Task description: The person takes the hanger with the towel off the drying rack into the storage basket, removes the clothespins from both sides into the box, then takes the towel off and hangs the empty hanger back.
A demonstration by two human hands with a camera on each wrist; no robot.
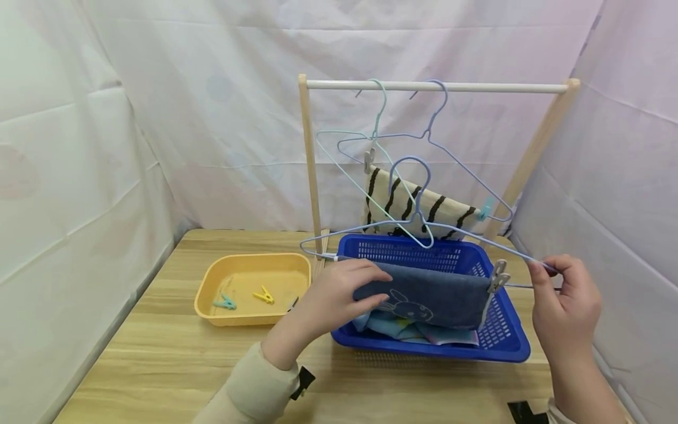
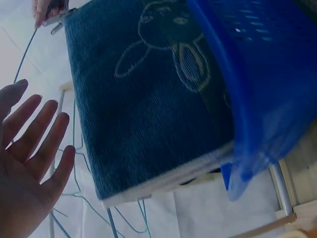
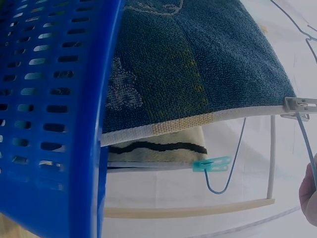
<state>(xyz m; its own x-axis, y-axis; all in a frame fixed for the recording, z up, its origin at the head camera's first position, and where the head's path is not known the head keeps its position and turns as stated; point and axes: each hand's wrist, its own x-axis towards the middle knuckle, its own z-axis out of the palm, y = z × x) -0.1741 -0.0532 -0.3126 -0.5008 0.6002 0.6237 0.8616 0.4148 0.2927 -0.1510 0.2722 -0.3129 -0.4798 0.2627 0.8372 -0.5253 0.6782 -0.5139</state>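
Note:
My right hand (image 1: 567,303) pinches the right end of a blue clothes hanger (image 1: 477,237), held out in front of the rack. A dark blue towel (image 1: 450,297) with a rabbit outline is draped over its lower bar. At the towel's right corner sits a grey clothespin (image 1: 499,277), also seen as a grey clothespin (image 3: 298,105) in the right wrist view. My left hand (image 1: 344,291) is by the towel's left part; in the left wrist view the left hand (image 2: 32,166) has its fingers spread beside the towel, holding nothing.
Beneath the towel stands a blue basket (image 1: 511,335) with colourful cloth (image 1: 394,327) inside. A yellow tray (image 1: 212,285) with several clothespins is on the left. Behind, a rack (image 1: 492,88) carries a green hanger (image 1: 339,165) and a blue hanger with a striped towel (image 1: 413,203).

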